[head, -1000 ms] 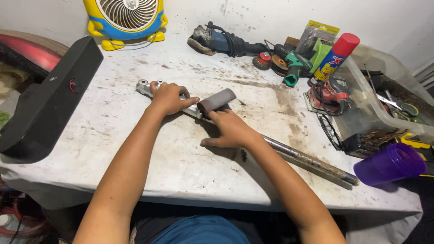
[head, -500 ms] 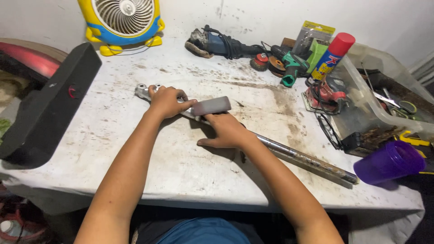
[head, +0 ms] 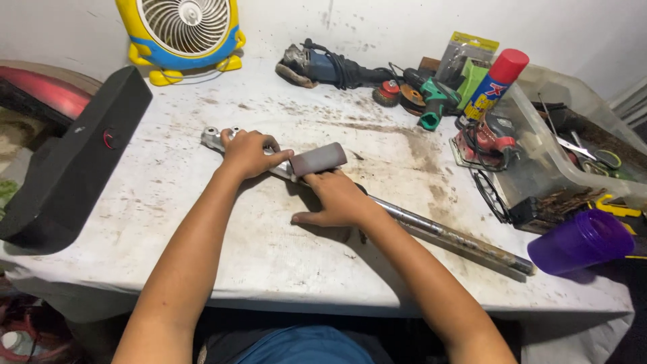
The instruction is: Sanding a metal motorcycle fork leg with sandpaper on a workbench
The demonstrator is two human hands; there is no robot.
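A long rusty metal rod point(head: 451, 237) lies diagonally across the dirty white table point(head: 269, 269), with a silver bracket end point(head: 214, 138) at its upper left. My left hand point(head: 248, 152) grips the rod near that bracket end. My right hand point(head: 337, 199) holds a strip of grey-brown sandpaper point(head: 317, 160) wrapped over the rod, fingers spread along it. Both forearms reach in from the bottom of the view.
A black speaker point(head: 71, 165) lies at the left. A yellow-and-blue fan point(head: 183, 34) stands at the back. An angle grinder point(head: 323, 66), a green tool point(head: 435, 101), a red-capped spray can point(head: 495, 84), a clear bin point(head: 573, 148) and a purple cup point(head: 581, 241) crowd the right.
My right hand and the sandpaper have shifted slightly along the rod. My left hand keeps its grip near the bracket end.
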